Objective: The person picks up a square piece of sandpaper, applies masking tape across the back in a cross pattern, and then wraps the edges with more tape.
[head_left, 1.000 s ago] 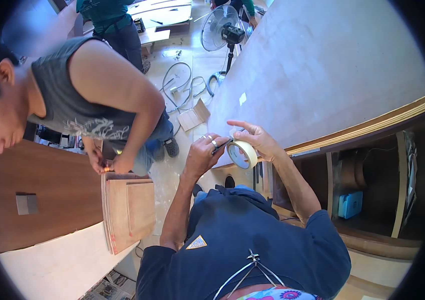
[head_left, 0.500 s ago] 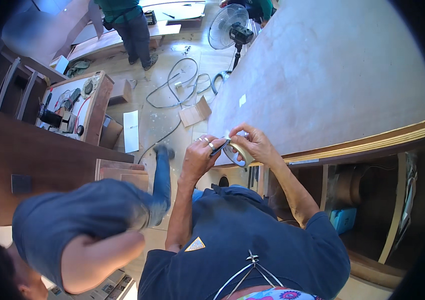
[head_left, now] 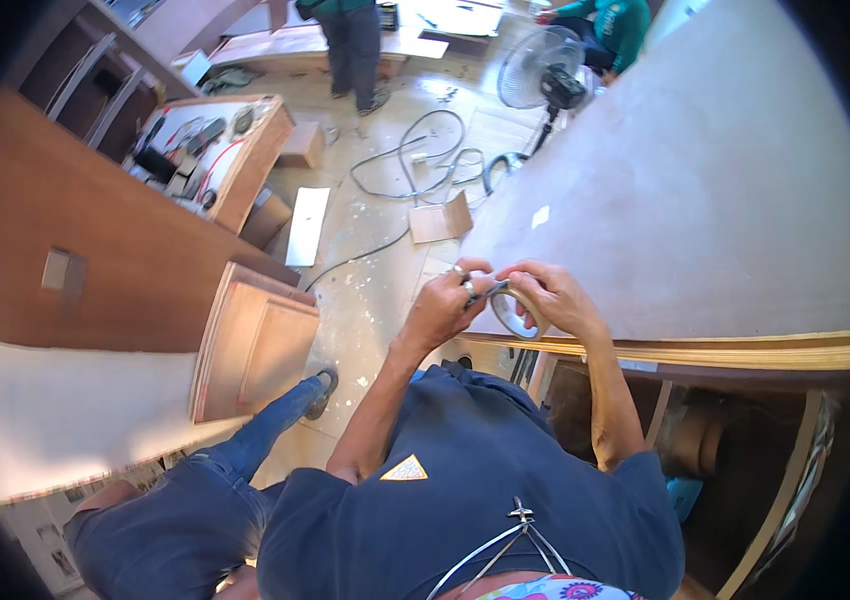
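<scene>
In front of my chest, above the corner of the large panel point(head_left: 685, 240), both hands meet at a roll of tape point(head_left: 537, 322). My right hand point(head_left: 557, 300) grips the roll, its thumb and fingertips at the upper edge. My left hand point(head_left: 448, 303), with rings on its fingers, is closed right beside it, fingertips close to the same edge. A small grey-dark piece point(head_left: 498, 287) shows between the two hands. What exactly the left fingers pinch is mostly hidden.
The panel lies on a wooden cabinet point(head_left: 605, 405) with open compartments. A person point(head_left: 170, 520) bends close on my left, near stacked wooden boards point(head_left: 265, 345). Farther off are a fan point(head_left: 545, 75), a cable point(head_left: 375, 185) on the floor, a tool-covered bench point(head_left: 255, 165) and two more people.
My fingers have drawn together at the top of the roll, and the dark flat piece in my left hand shows less. The person on my left has moved lower. The view has shifted.
</scene>
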Tool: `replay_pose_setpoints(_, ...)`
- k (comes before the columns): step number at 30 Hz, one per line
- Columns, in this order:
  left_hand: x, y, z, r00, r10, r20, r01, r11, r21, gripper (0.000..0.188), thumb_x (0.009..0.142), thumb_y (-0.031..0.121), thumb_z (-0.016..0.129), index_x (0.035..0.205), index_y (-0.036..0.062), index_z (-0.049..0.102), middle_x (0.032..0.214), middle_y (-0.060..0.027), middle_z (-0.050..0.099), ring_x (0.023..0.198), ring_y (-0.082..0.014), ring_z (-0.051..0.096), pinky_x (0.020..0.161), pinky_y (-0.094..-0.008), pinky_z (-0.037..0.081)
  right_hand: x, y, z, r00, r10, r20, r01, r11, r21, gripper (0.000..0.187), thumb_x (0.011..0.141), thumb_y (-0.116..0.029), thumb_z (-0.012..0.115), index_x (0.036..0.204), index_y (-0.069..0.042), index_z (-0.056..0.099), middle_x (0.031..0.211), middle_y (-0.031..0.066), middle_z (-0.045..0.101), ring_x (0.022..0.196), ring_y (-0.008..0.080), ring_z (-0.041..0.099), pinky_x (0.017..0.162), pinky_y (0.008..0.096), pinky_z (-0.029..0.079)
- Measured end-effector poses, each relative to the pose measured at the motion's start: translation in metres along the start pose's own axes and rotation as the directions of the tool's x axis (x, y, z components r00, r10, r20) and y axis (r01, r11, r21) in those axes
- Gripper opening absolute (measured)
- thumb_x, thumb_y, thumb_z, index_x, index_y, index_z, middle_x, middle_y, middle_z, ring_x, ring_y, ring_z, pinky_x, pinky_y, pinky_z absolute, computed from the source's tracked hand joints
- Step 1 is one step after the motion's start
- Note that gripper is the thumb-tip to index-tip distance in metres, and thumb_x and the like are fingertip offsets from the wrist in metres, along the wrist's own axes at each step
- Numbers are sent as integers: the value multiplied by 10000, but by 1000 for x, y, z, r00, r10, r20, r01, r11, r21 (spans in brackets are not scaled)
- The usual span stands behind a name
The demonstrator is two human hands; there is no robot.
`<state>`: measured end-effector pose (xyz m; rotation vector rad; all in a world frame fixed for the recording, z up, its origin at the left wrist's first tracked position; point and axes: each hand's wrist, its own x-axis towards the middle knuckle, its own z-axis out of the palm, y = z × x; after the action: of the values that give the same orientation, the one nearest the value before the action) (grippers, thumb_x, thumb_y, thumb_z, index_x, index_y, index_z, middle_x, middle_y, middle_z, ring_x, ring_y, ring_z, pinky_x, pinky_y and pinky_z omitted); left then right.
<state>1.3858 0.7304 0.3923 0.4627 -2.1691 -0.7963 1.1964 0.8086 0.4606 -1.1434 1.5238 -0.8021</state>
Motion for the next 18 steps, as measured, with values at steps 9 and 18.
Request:
replay_pose_setpoints(9, -23, -25, -12, 963, -226, -150, 188, 955, -228, 160, 834, 6, 686, 980, 55, 643, 938, -94, 689, 821, -184, 673, 689, -310, 519, 21, 2, 25, 996, -29, -79, 52, 951, 306, 361, 969, -260, 607, 1218, -72, 427, 706, 65, 612, 544, 103, 573, 495, 230, 454)
replay_pose_setpoints(18, -37, -33, -22, 734, -603, -311, 397, 753, -524, 192, 853, 85, 717, 973, 14, 584, 841, -61, 664, 776, -114, 624, 693, -265, 504, 34, -18, 76, 961, -168, -220, 242, 895, 375, 262, 994, -197, 562, 1177, -44, 451, 664, 35, 581, 501, 60, 490, 455, 204, 381)
